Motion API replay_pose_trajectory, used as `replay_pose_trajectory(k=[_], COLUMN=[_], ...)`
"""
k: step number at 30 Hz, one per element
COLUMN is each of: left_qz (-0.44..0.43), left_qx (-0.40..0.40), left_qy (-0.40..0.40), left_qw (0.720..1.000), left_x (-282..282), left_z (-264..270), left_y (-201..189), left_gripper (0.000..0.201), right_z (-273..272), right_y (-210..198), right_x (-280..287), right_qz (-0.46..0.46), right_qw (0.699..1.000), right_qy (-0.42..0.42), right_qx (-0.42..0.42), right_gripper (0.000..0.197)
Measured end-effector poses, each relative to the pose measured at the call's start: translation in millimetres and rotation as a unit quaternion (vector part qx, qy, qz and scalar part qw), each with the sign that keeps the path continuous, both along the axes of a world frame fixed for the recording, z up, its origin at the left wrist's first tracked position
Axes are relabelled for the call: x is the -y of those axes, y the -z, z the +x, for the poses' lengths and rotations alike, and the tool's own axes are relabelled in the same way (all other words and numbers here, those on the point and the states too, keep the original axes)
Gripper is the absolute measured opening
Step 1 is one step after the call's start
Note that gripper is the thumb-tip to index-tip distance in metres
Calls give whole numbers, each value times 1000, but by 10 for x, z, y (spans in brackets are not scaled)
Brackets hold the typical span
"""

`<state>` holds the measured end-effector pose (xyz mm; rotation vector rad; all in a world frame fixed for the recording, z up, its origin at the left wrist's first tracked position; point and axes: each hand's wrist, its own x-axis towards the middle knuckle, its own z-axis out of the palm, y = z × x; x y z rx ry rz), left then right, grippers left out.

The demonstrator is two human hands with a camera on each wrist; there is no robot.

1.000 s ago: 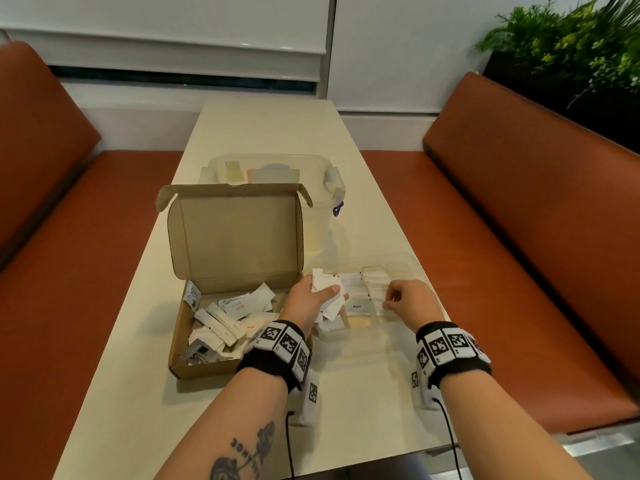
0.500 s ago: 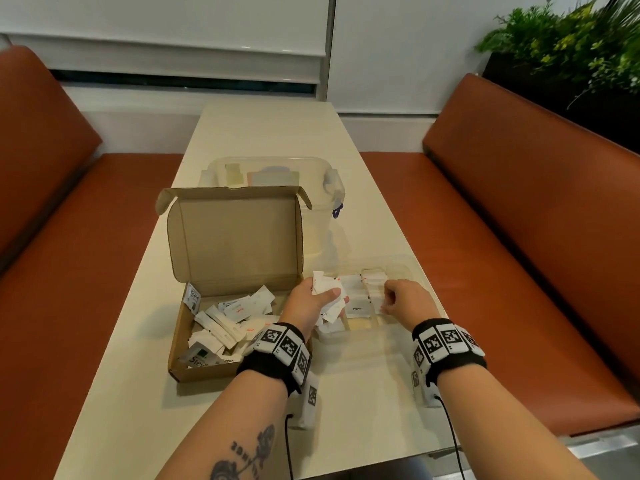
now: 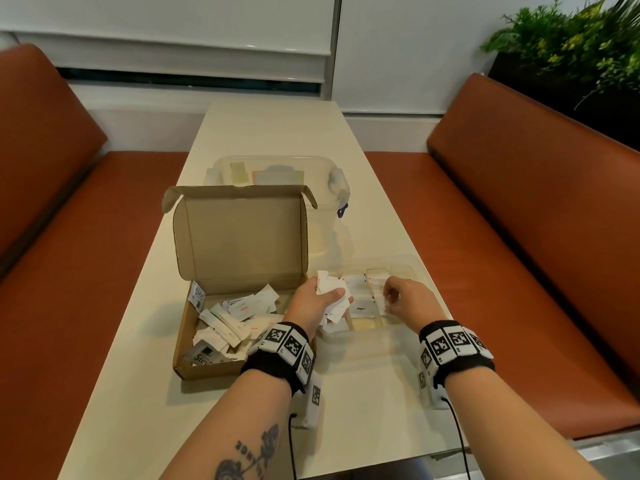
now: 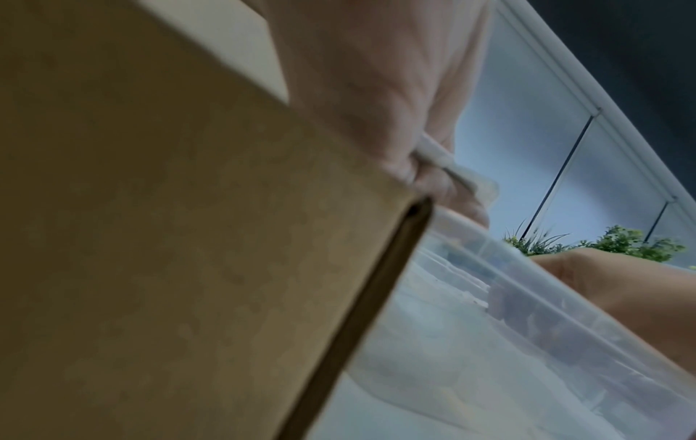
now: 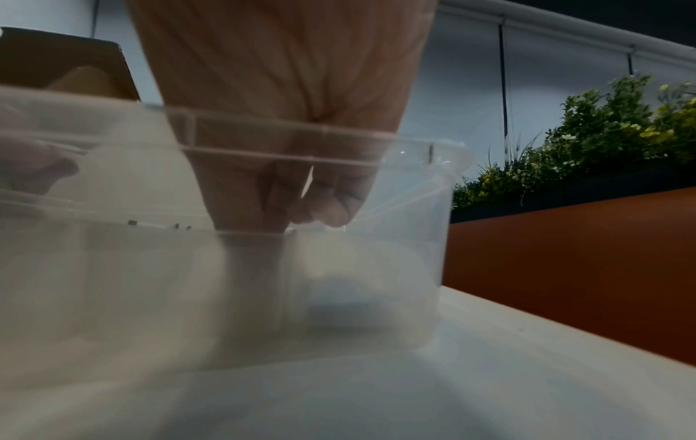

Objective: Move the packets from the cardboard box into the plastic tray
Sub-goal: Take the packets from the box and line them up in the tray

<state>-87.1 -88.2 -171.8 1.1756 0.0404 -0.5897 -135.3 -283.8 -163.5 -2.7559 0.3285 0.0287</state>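
Note:
An open cardboard box (image 3: 180, 355) holds several loose white packets (image 3: 228, 320). Right of it stands a clear plastic tray (image 3: 408, 268) with dividers, and packets lie in its left and middle compartments. My left hand (image 3: 337, 296) hovers over the tray's left end and grips a bundle of white packets (image 3: 327, 284). In the left wrist view its fingers (image 4: 414, 166) clamp a packet (image 4: 437, 151). My right hand (image 3: 391, 299) reaches into the middle compartment with curled fingers (image 5: 331, 205). A thin white packet edge (image 5: 309, 178) shows pinched between them.
A clear lidded storage container (image 3: 325, 202) stands behind the box's upright lid (image 3: 239, 237). The long cream table (image 3: 270, 133) runs away from me between two orange benches (image 3: 519, 202). Plants (image 3: 571, 39) sit behind the right bench.
My right hand has shifted slightly left and lower into the tray's middle compartment. My left hand has stayed over the tray's left end with its bundle.

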Motion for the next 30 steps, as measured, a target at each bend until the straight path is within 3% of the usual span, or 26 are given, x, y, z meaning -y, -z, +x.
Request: replay_pose_trajectory(k=[8, 13, 16, 20, 25, 30], left_qz=[7, 36, 58, 65, 31, 25], left_qx=[11, 32, 53, 56, 33, 12], left_qy=[4, 1, -1, 12, 47, 60], left_qw=[1000, 999, 997, 996, 998, 998], left_x=[-4, 10, 13, -13, -57, -87], left_z=[-4, 5, 3, -8, -13, 9], left_y=[-5, 13, 14, -28, -55, -37], left_gripper=[18, 26, 25, 12, 22, 34], right_z=[29, 7, 37, 103, 165, 200], right_y=[-73, -191, -277, -346, -377, -349], right_x=[-57, -284, -479, -608, -595, -561], right_qz=[-40, 32, 87, 105, 101, 125], right_qw=[999, 996, 987, 985, 988, 988], right_qy=[-15, -35, -86, -129, -115, -67], right_qx=[-30, 81, 104, 48, 24, 52], right_gripper=[17, 5, 17, 39, 38, 32])
